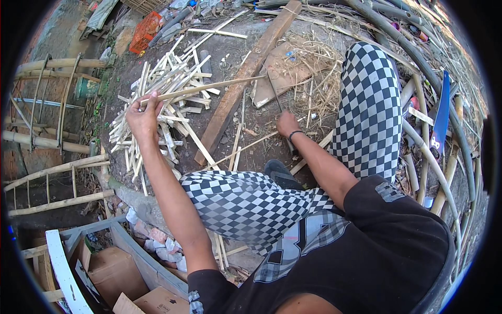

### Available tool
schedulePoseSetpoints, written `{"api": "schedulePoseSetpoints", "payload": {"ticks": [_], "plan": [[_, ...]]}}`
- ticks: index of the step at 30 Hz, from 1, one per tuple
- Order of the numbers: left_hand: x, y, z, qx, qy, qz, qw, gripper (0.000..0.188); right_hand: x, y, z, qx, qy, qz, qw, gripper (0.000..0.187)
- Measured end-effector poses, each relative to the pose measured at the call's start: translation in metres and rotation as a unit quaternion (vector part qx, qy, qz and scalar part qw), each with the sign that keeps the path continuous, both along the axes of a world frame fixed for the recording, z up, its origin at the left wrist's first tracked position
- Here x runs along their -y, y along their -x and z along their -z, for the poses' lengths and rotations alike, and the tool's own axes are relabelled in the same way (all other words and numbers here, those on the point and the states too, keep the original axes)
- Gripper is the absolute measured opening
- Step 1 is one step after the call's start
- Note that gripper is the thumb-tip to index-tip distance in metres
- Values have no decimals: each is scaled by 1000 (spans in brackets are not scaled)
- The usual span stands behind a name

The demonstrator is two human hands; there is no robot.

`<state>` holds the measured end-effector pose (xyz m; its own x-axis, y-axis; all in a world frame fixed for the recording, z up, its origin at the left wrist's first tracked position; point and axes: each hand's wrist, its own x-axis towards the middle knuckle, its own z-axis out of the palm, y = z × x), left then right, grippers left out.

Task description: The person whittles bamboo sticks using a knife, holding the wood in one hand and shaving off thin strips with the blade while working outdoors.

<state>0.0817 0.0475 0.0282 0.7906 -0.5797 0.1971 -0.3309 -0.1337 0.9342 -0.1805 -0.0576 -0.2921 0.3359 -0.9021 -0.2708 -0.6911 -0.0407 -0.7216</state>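
My left hand (144, 118) is closed round one end of a long bamboo strip (209, 88), thumb along it. The strip runs right across a thick wooden beam (230, 102), its far end near the blade of a thin dark knife (275, 93). My right hand (287, 124) is wrapped round the knife, whose blade points away from me; part of the handle shows below the fist. Whether blade and strip touch, I cannot tell. Beneath the left hand spreads a pile of pale split bamboo sticks (175, 118). A flat brown board (285, 68) lies under the blade.
Curly shavings (319, 86) heap beside my raised right knee. A blue-bladed handsaw (442, 115) rests among poles at the right. An orange crate (145, 32) stands at the far left. Bamboo ladder-like frames (57, 170) and cardboard boxes (117, 275) are at left and lower left.
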Motion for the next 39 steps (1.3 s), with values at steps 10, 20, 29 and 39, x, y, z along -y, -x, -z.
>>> {"api": "schedulePoseSetpoints", "payload": {"ticks": [10, 20, 29, 39], "plan": [[-48, -42, -11, -119, 136, 73, 981, 21, 29, -22, -80, 408, -356, 98, 835, 55], [-55, -63, 30, -168, 40, 232, 957, 52, 52, 2, -191, 630, -292, 102, 713, 29], [35, 51, -14, 163, -9, 251, 954, 41, 40, 8, -219, 486, -106, 25, 867, 27], [79, 136, -34, 10, 36, 492, 870, 38, 28, 7, -237, 289, -22, -136, 947, 36]]}}
